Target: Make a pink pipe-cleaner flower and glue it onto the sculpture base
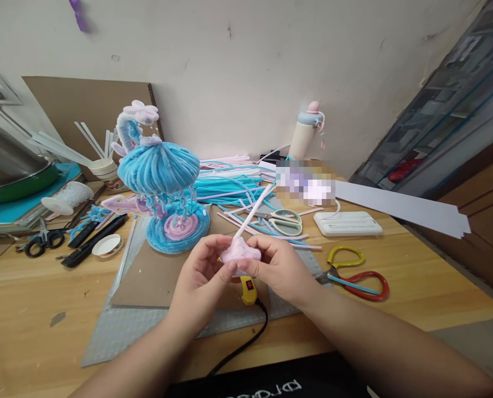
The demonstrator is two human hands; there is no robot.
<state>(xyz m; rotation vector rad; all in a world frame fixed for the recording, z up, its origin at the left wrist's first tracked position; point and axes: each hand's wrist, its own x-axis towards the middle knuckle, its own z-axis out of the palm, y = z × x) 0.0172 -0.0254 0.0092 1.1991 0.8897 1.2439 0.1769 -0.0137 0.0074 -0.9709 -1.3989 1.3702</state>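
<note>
Between both hands is a pale pink pipe-cleaner flower (241, 252), with one long straight stem pointing up and to the right. My left hand (207, 272) grips its left side with thumb and bent fingers. On the other side my right hand (283, 269) pinches it, thumb in front. Just below them lies a yellow glue gun (249, 291) with a red switch and black cord; its front end is hidden by the hands. To the left stands a blue and pink pipe-cleaner lamp (159, 171) on a round coiled base.
Under the hands are a brown cardboard sheet (155, 282) and a grey cutting mat (105, 334). Red-and-yellow scissors (356, 273), green-handled scissors (285, 221) and a white power strip (348, 224) lie right. Blue pipe cleaners (229, 188) and a bottle (303, 135) are behind.
</note>
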